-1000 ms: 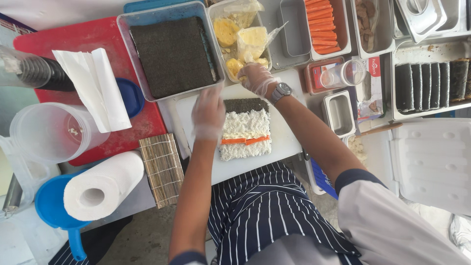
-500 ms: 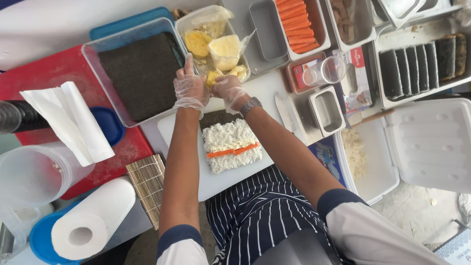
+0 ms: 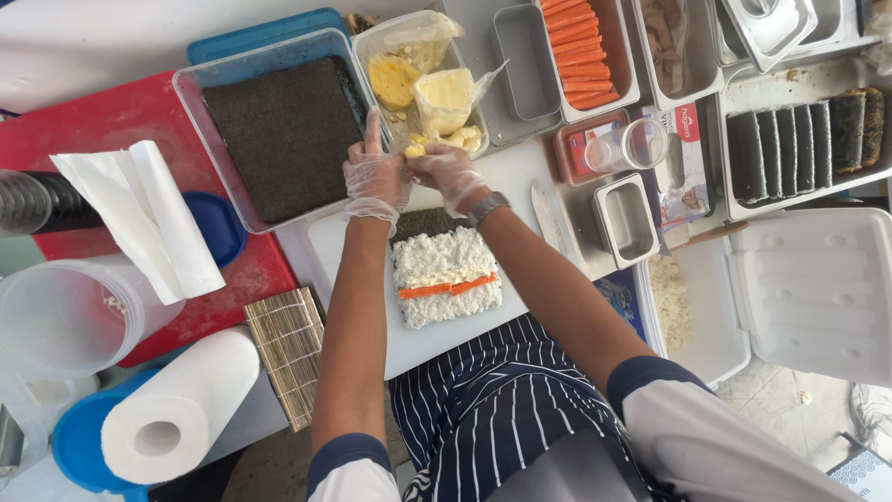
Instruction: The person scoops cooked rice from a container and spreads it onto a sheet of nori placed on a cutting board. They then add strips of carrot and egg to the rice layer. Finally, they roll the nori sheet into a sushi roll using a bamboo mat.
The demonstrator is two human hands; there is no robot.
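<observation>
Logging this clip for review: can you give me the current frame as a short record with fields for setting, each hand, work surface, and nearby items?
setting: food prep counter seen from above
left hand: gloved, index finger raised, meeting the other hand over a small yellow piece
right hand: gloved, wristwatch on the wrist, fingers pinching the same piece
work surface: white cutting board with a seaweed sheet spread with rice and an orange strip
nearby: tray of seaweed sheets, tub of yellow food, paper towel roll

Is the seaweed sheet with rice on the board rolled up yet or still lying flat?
Flat: the seaweed sheet lies spread on the white board, rice and an orange strip exposed on top.
</observation>
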